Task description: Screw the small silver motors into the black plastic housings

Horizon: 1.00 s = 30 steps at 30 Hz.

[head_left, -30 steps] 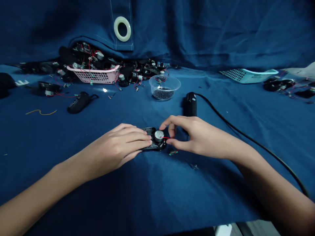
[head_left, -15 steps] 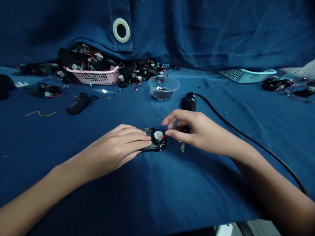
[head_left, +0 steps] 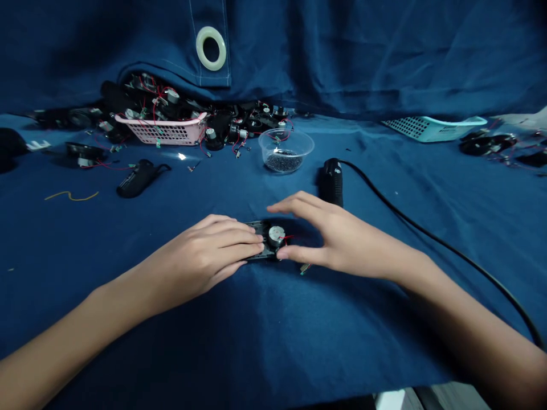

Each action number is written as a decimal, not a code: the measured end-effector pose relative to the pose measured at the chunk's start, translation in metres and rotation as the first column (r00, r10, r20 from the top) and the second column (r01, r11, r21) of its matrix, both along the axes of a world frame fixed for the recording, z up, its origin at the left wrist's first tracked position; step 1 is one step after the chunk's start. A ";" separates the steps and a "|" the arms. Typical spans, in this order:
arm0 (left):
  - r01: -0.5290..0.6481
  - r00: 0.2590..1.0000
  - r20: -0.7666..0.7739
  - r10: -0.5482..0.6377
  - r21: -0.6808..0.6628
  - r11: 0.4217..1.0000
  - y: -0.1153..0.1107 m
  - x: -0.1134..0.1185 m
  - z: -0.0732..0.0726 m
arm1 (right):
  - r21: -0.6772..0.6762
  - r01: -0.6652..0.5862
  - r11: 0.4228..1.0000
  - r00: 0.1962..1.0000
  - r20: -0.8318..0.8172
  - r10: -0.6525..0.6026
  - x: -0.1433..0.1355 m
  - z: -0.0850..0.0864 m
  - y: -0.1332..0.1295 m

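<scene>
A black plastic housing (head_left: 257, 255) lies on the blue cloth with a round silvery motor (head_left: 277, 235) in its right end. My left hand (head_left: 209, 245) covers the left part of the housing, fingers together and gripping it from above. Around the other end, my right hand (head_left: 342, 233) is open, thumb and fingers spread apart. The right thumb tip is at the housing's near right edge; I cannot tell if it touches. Red wires (head_left: 289, 237) stick out from the motor. A small green circuit board (head_left: 304, 268) shows below the right thumb, partly hidden.
Behind the right hand lies a black corded tool (head_left: 332, 182), its cable (head_left: 397, 213) running right. A clear bowl (head_left: 285, 149) holds small dark pieces. A pink basket (head_left: 166, 132) overflows with parts; a turquoise basket (head_left: 444, 131) stands back right. A black casing (head_left: 139, 179) lies left.
My right hand has opened from a loose curl and moved slightly left, its thumb now by the housing's edge. The small circuit board has shifted left and nearer. My left hand stays put.
</scene>
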<state>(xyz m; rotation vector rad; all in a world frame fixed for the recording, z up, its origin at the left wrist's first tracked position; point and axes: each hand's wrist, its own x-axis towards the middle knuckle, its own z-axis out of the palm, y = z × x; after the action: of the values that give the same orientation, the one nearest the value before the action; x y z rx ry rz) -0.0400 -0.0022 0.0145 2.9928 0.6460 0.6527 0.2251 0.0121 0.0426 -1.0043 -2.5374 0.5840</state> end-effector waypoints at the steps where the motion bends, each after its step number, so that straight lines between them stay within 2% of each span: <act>1: 0.001 1.000 -0.001 -0.001 0.004 1.000 0.000 0.000 0.000 | 0.005 -0.022 1.000 1.000 0.003 0.022 -0.003 -0.003 -0.001; 7: -0.002 1.000 -0.008 0.002 0.004 1.000 0.000 0.001 0.000 | 0.005 -0.074 0.997 0.997 0.039 0.074 -0.011 -0.014 0.001; 16: -0.016 1.000 -0.010 0.016 0.006 1.000 -0.001 0.002 0.001 | -0.017 -0.067 0.998 0.987 0.146 0.069 -0.016 -0.003 0.007; 22: -0.025 1.000 -0.010 0.025 0.025 0.999 -0.003 0.003 0.003 | -0.110 -0.063 0.992 0.990 0.121 0.076 -0.018 -0.006 0.005; 30: -0.031 0.999 -0.025 0.031 0.009 0.999 -0.002 0.001 0.002 | -0.042 -0.027 0.999 0.911 0.411 0.042 -0.038 0.002 0.010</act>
<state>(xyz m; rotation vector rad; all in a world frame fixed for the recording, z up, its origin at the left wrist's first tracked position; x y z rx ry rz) -0.0387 -0.0039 0.0166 3.0095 0.6944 0.6212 0.1868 0.0221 0.0451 -1.2053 -2.9243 0.4656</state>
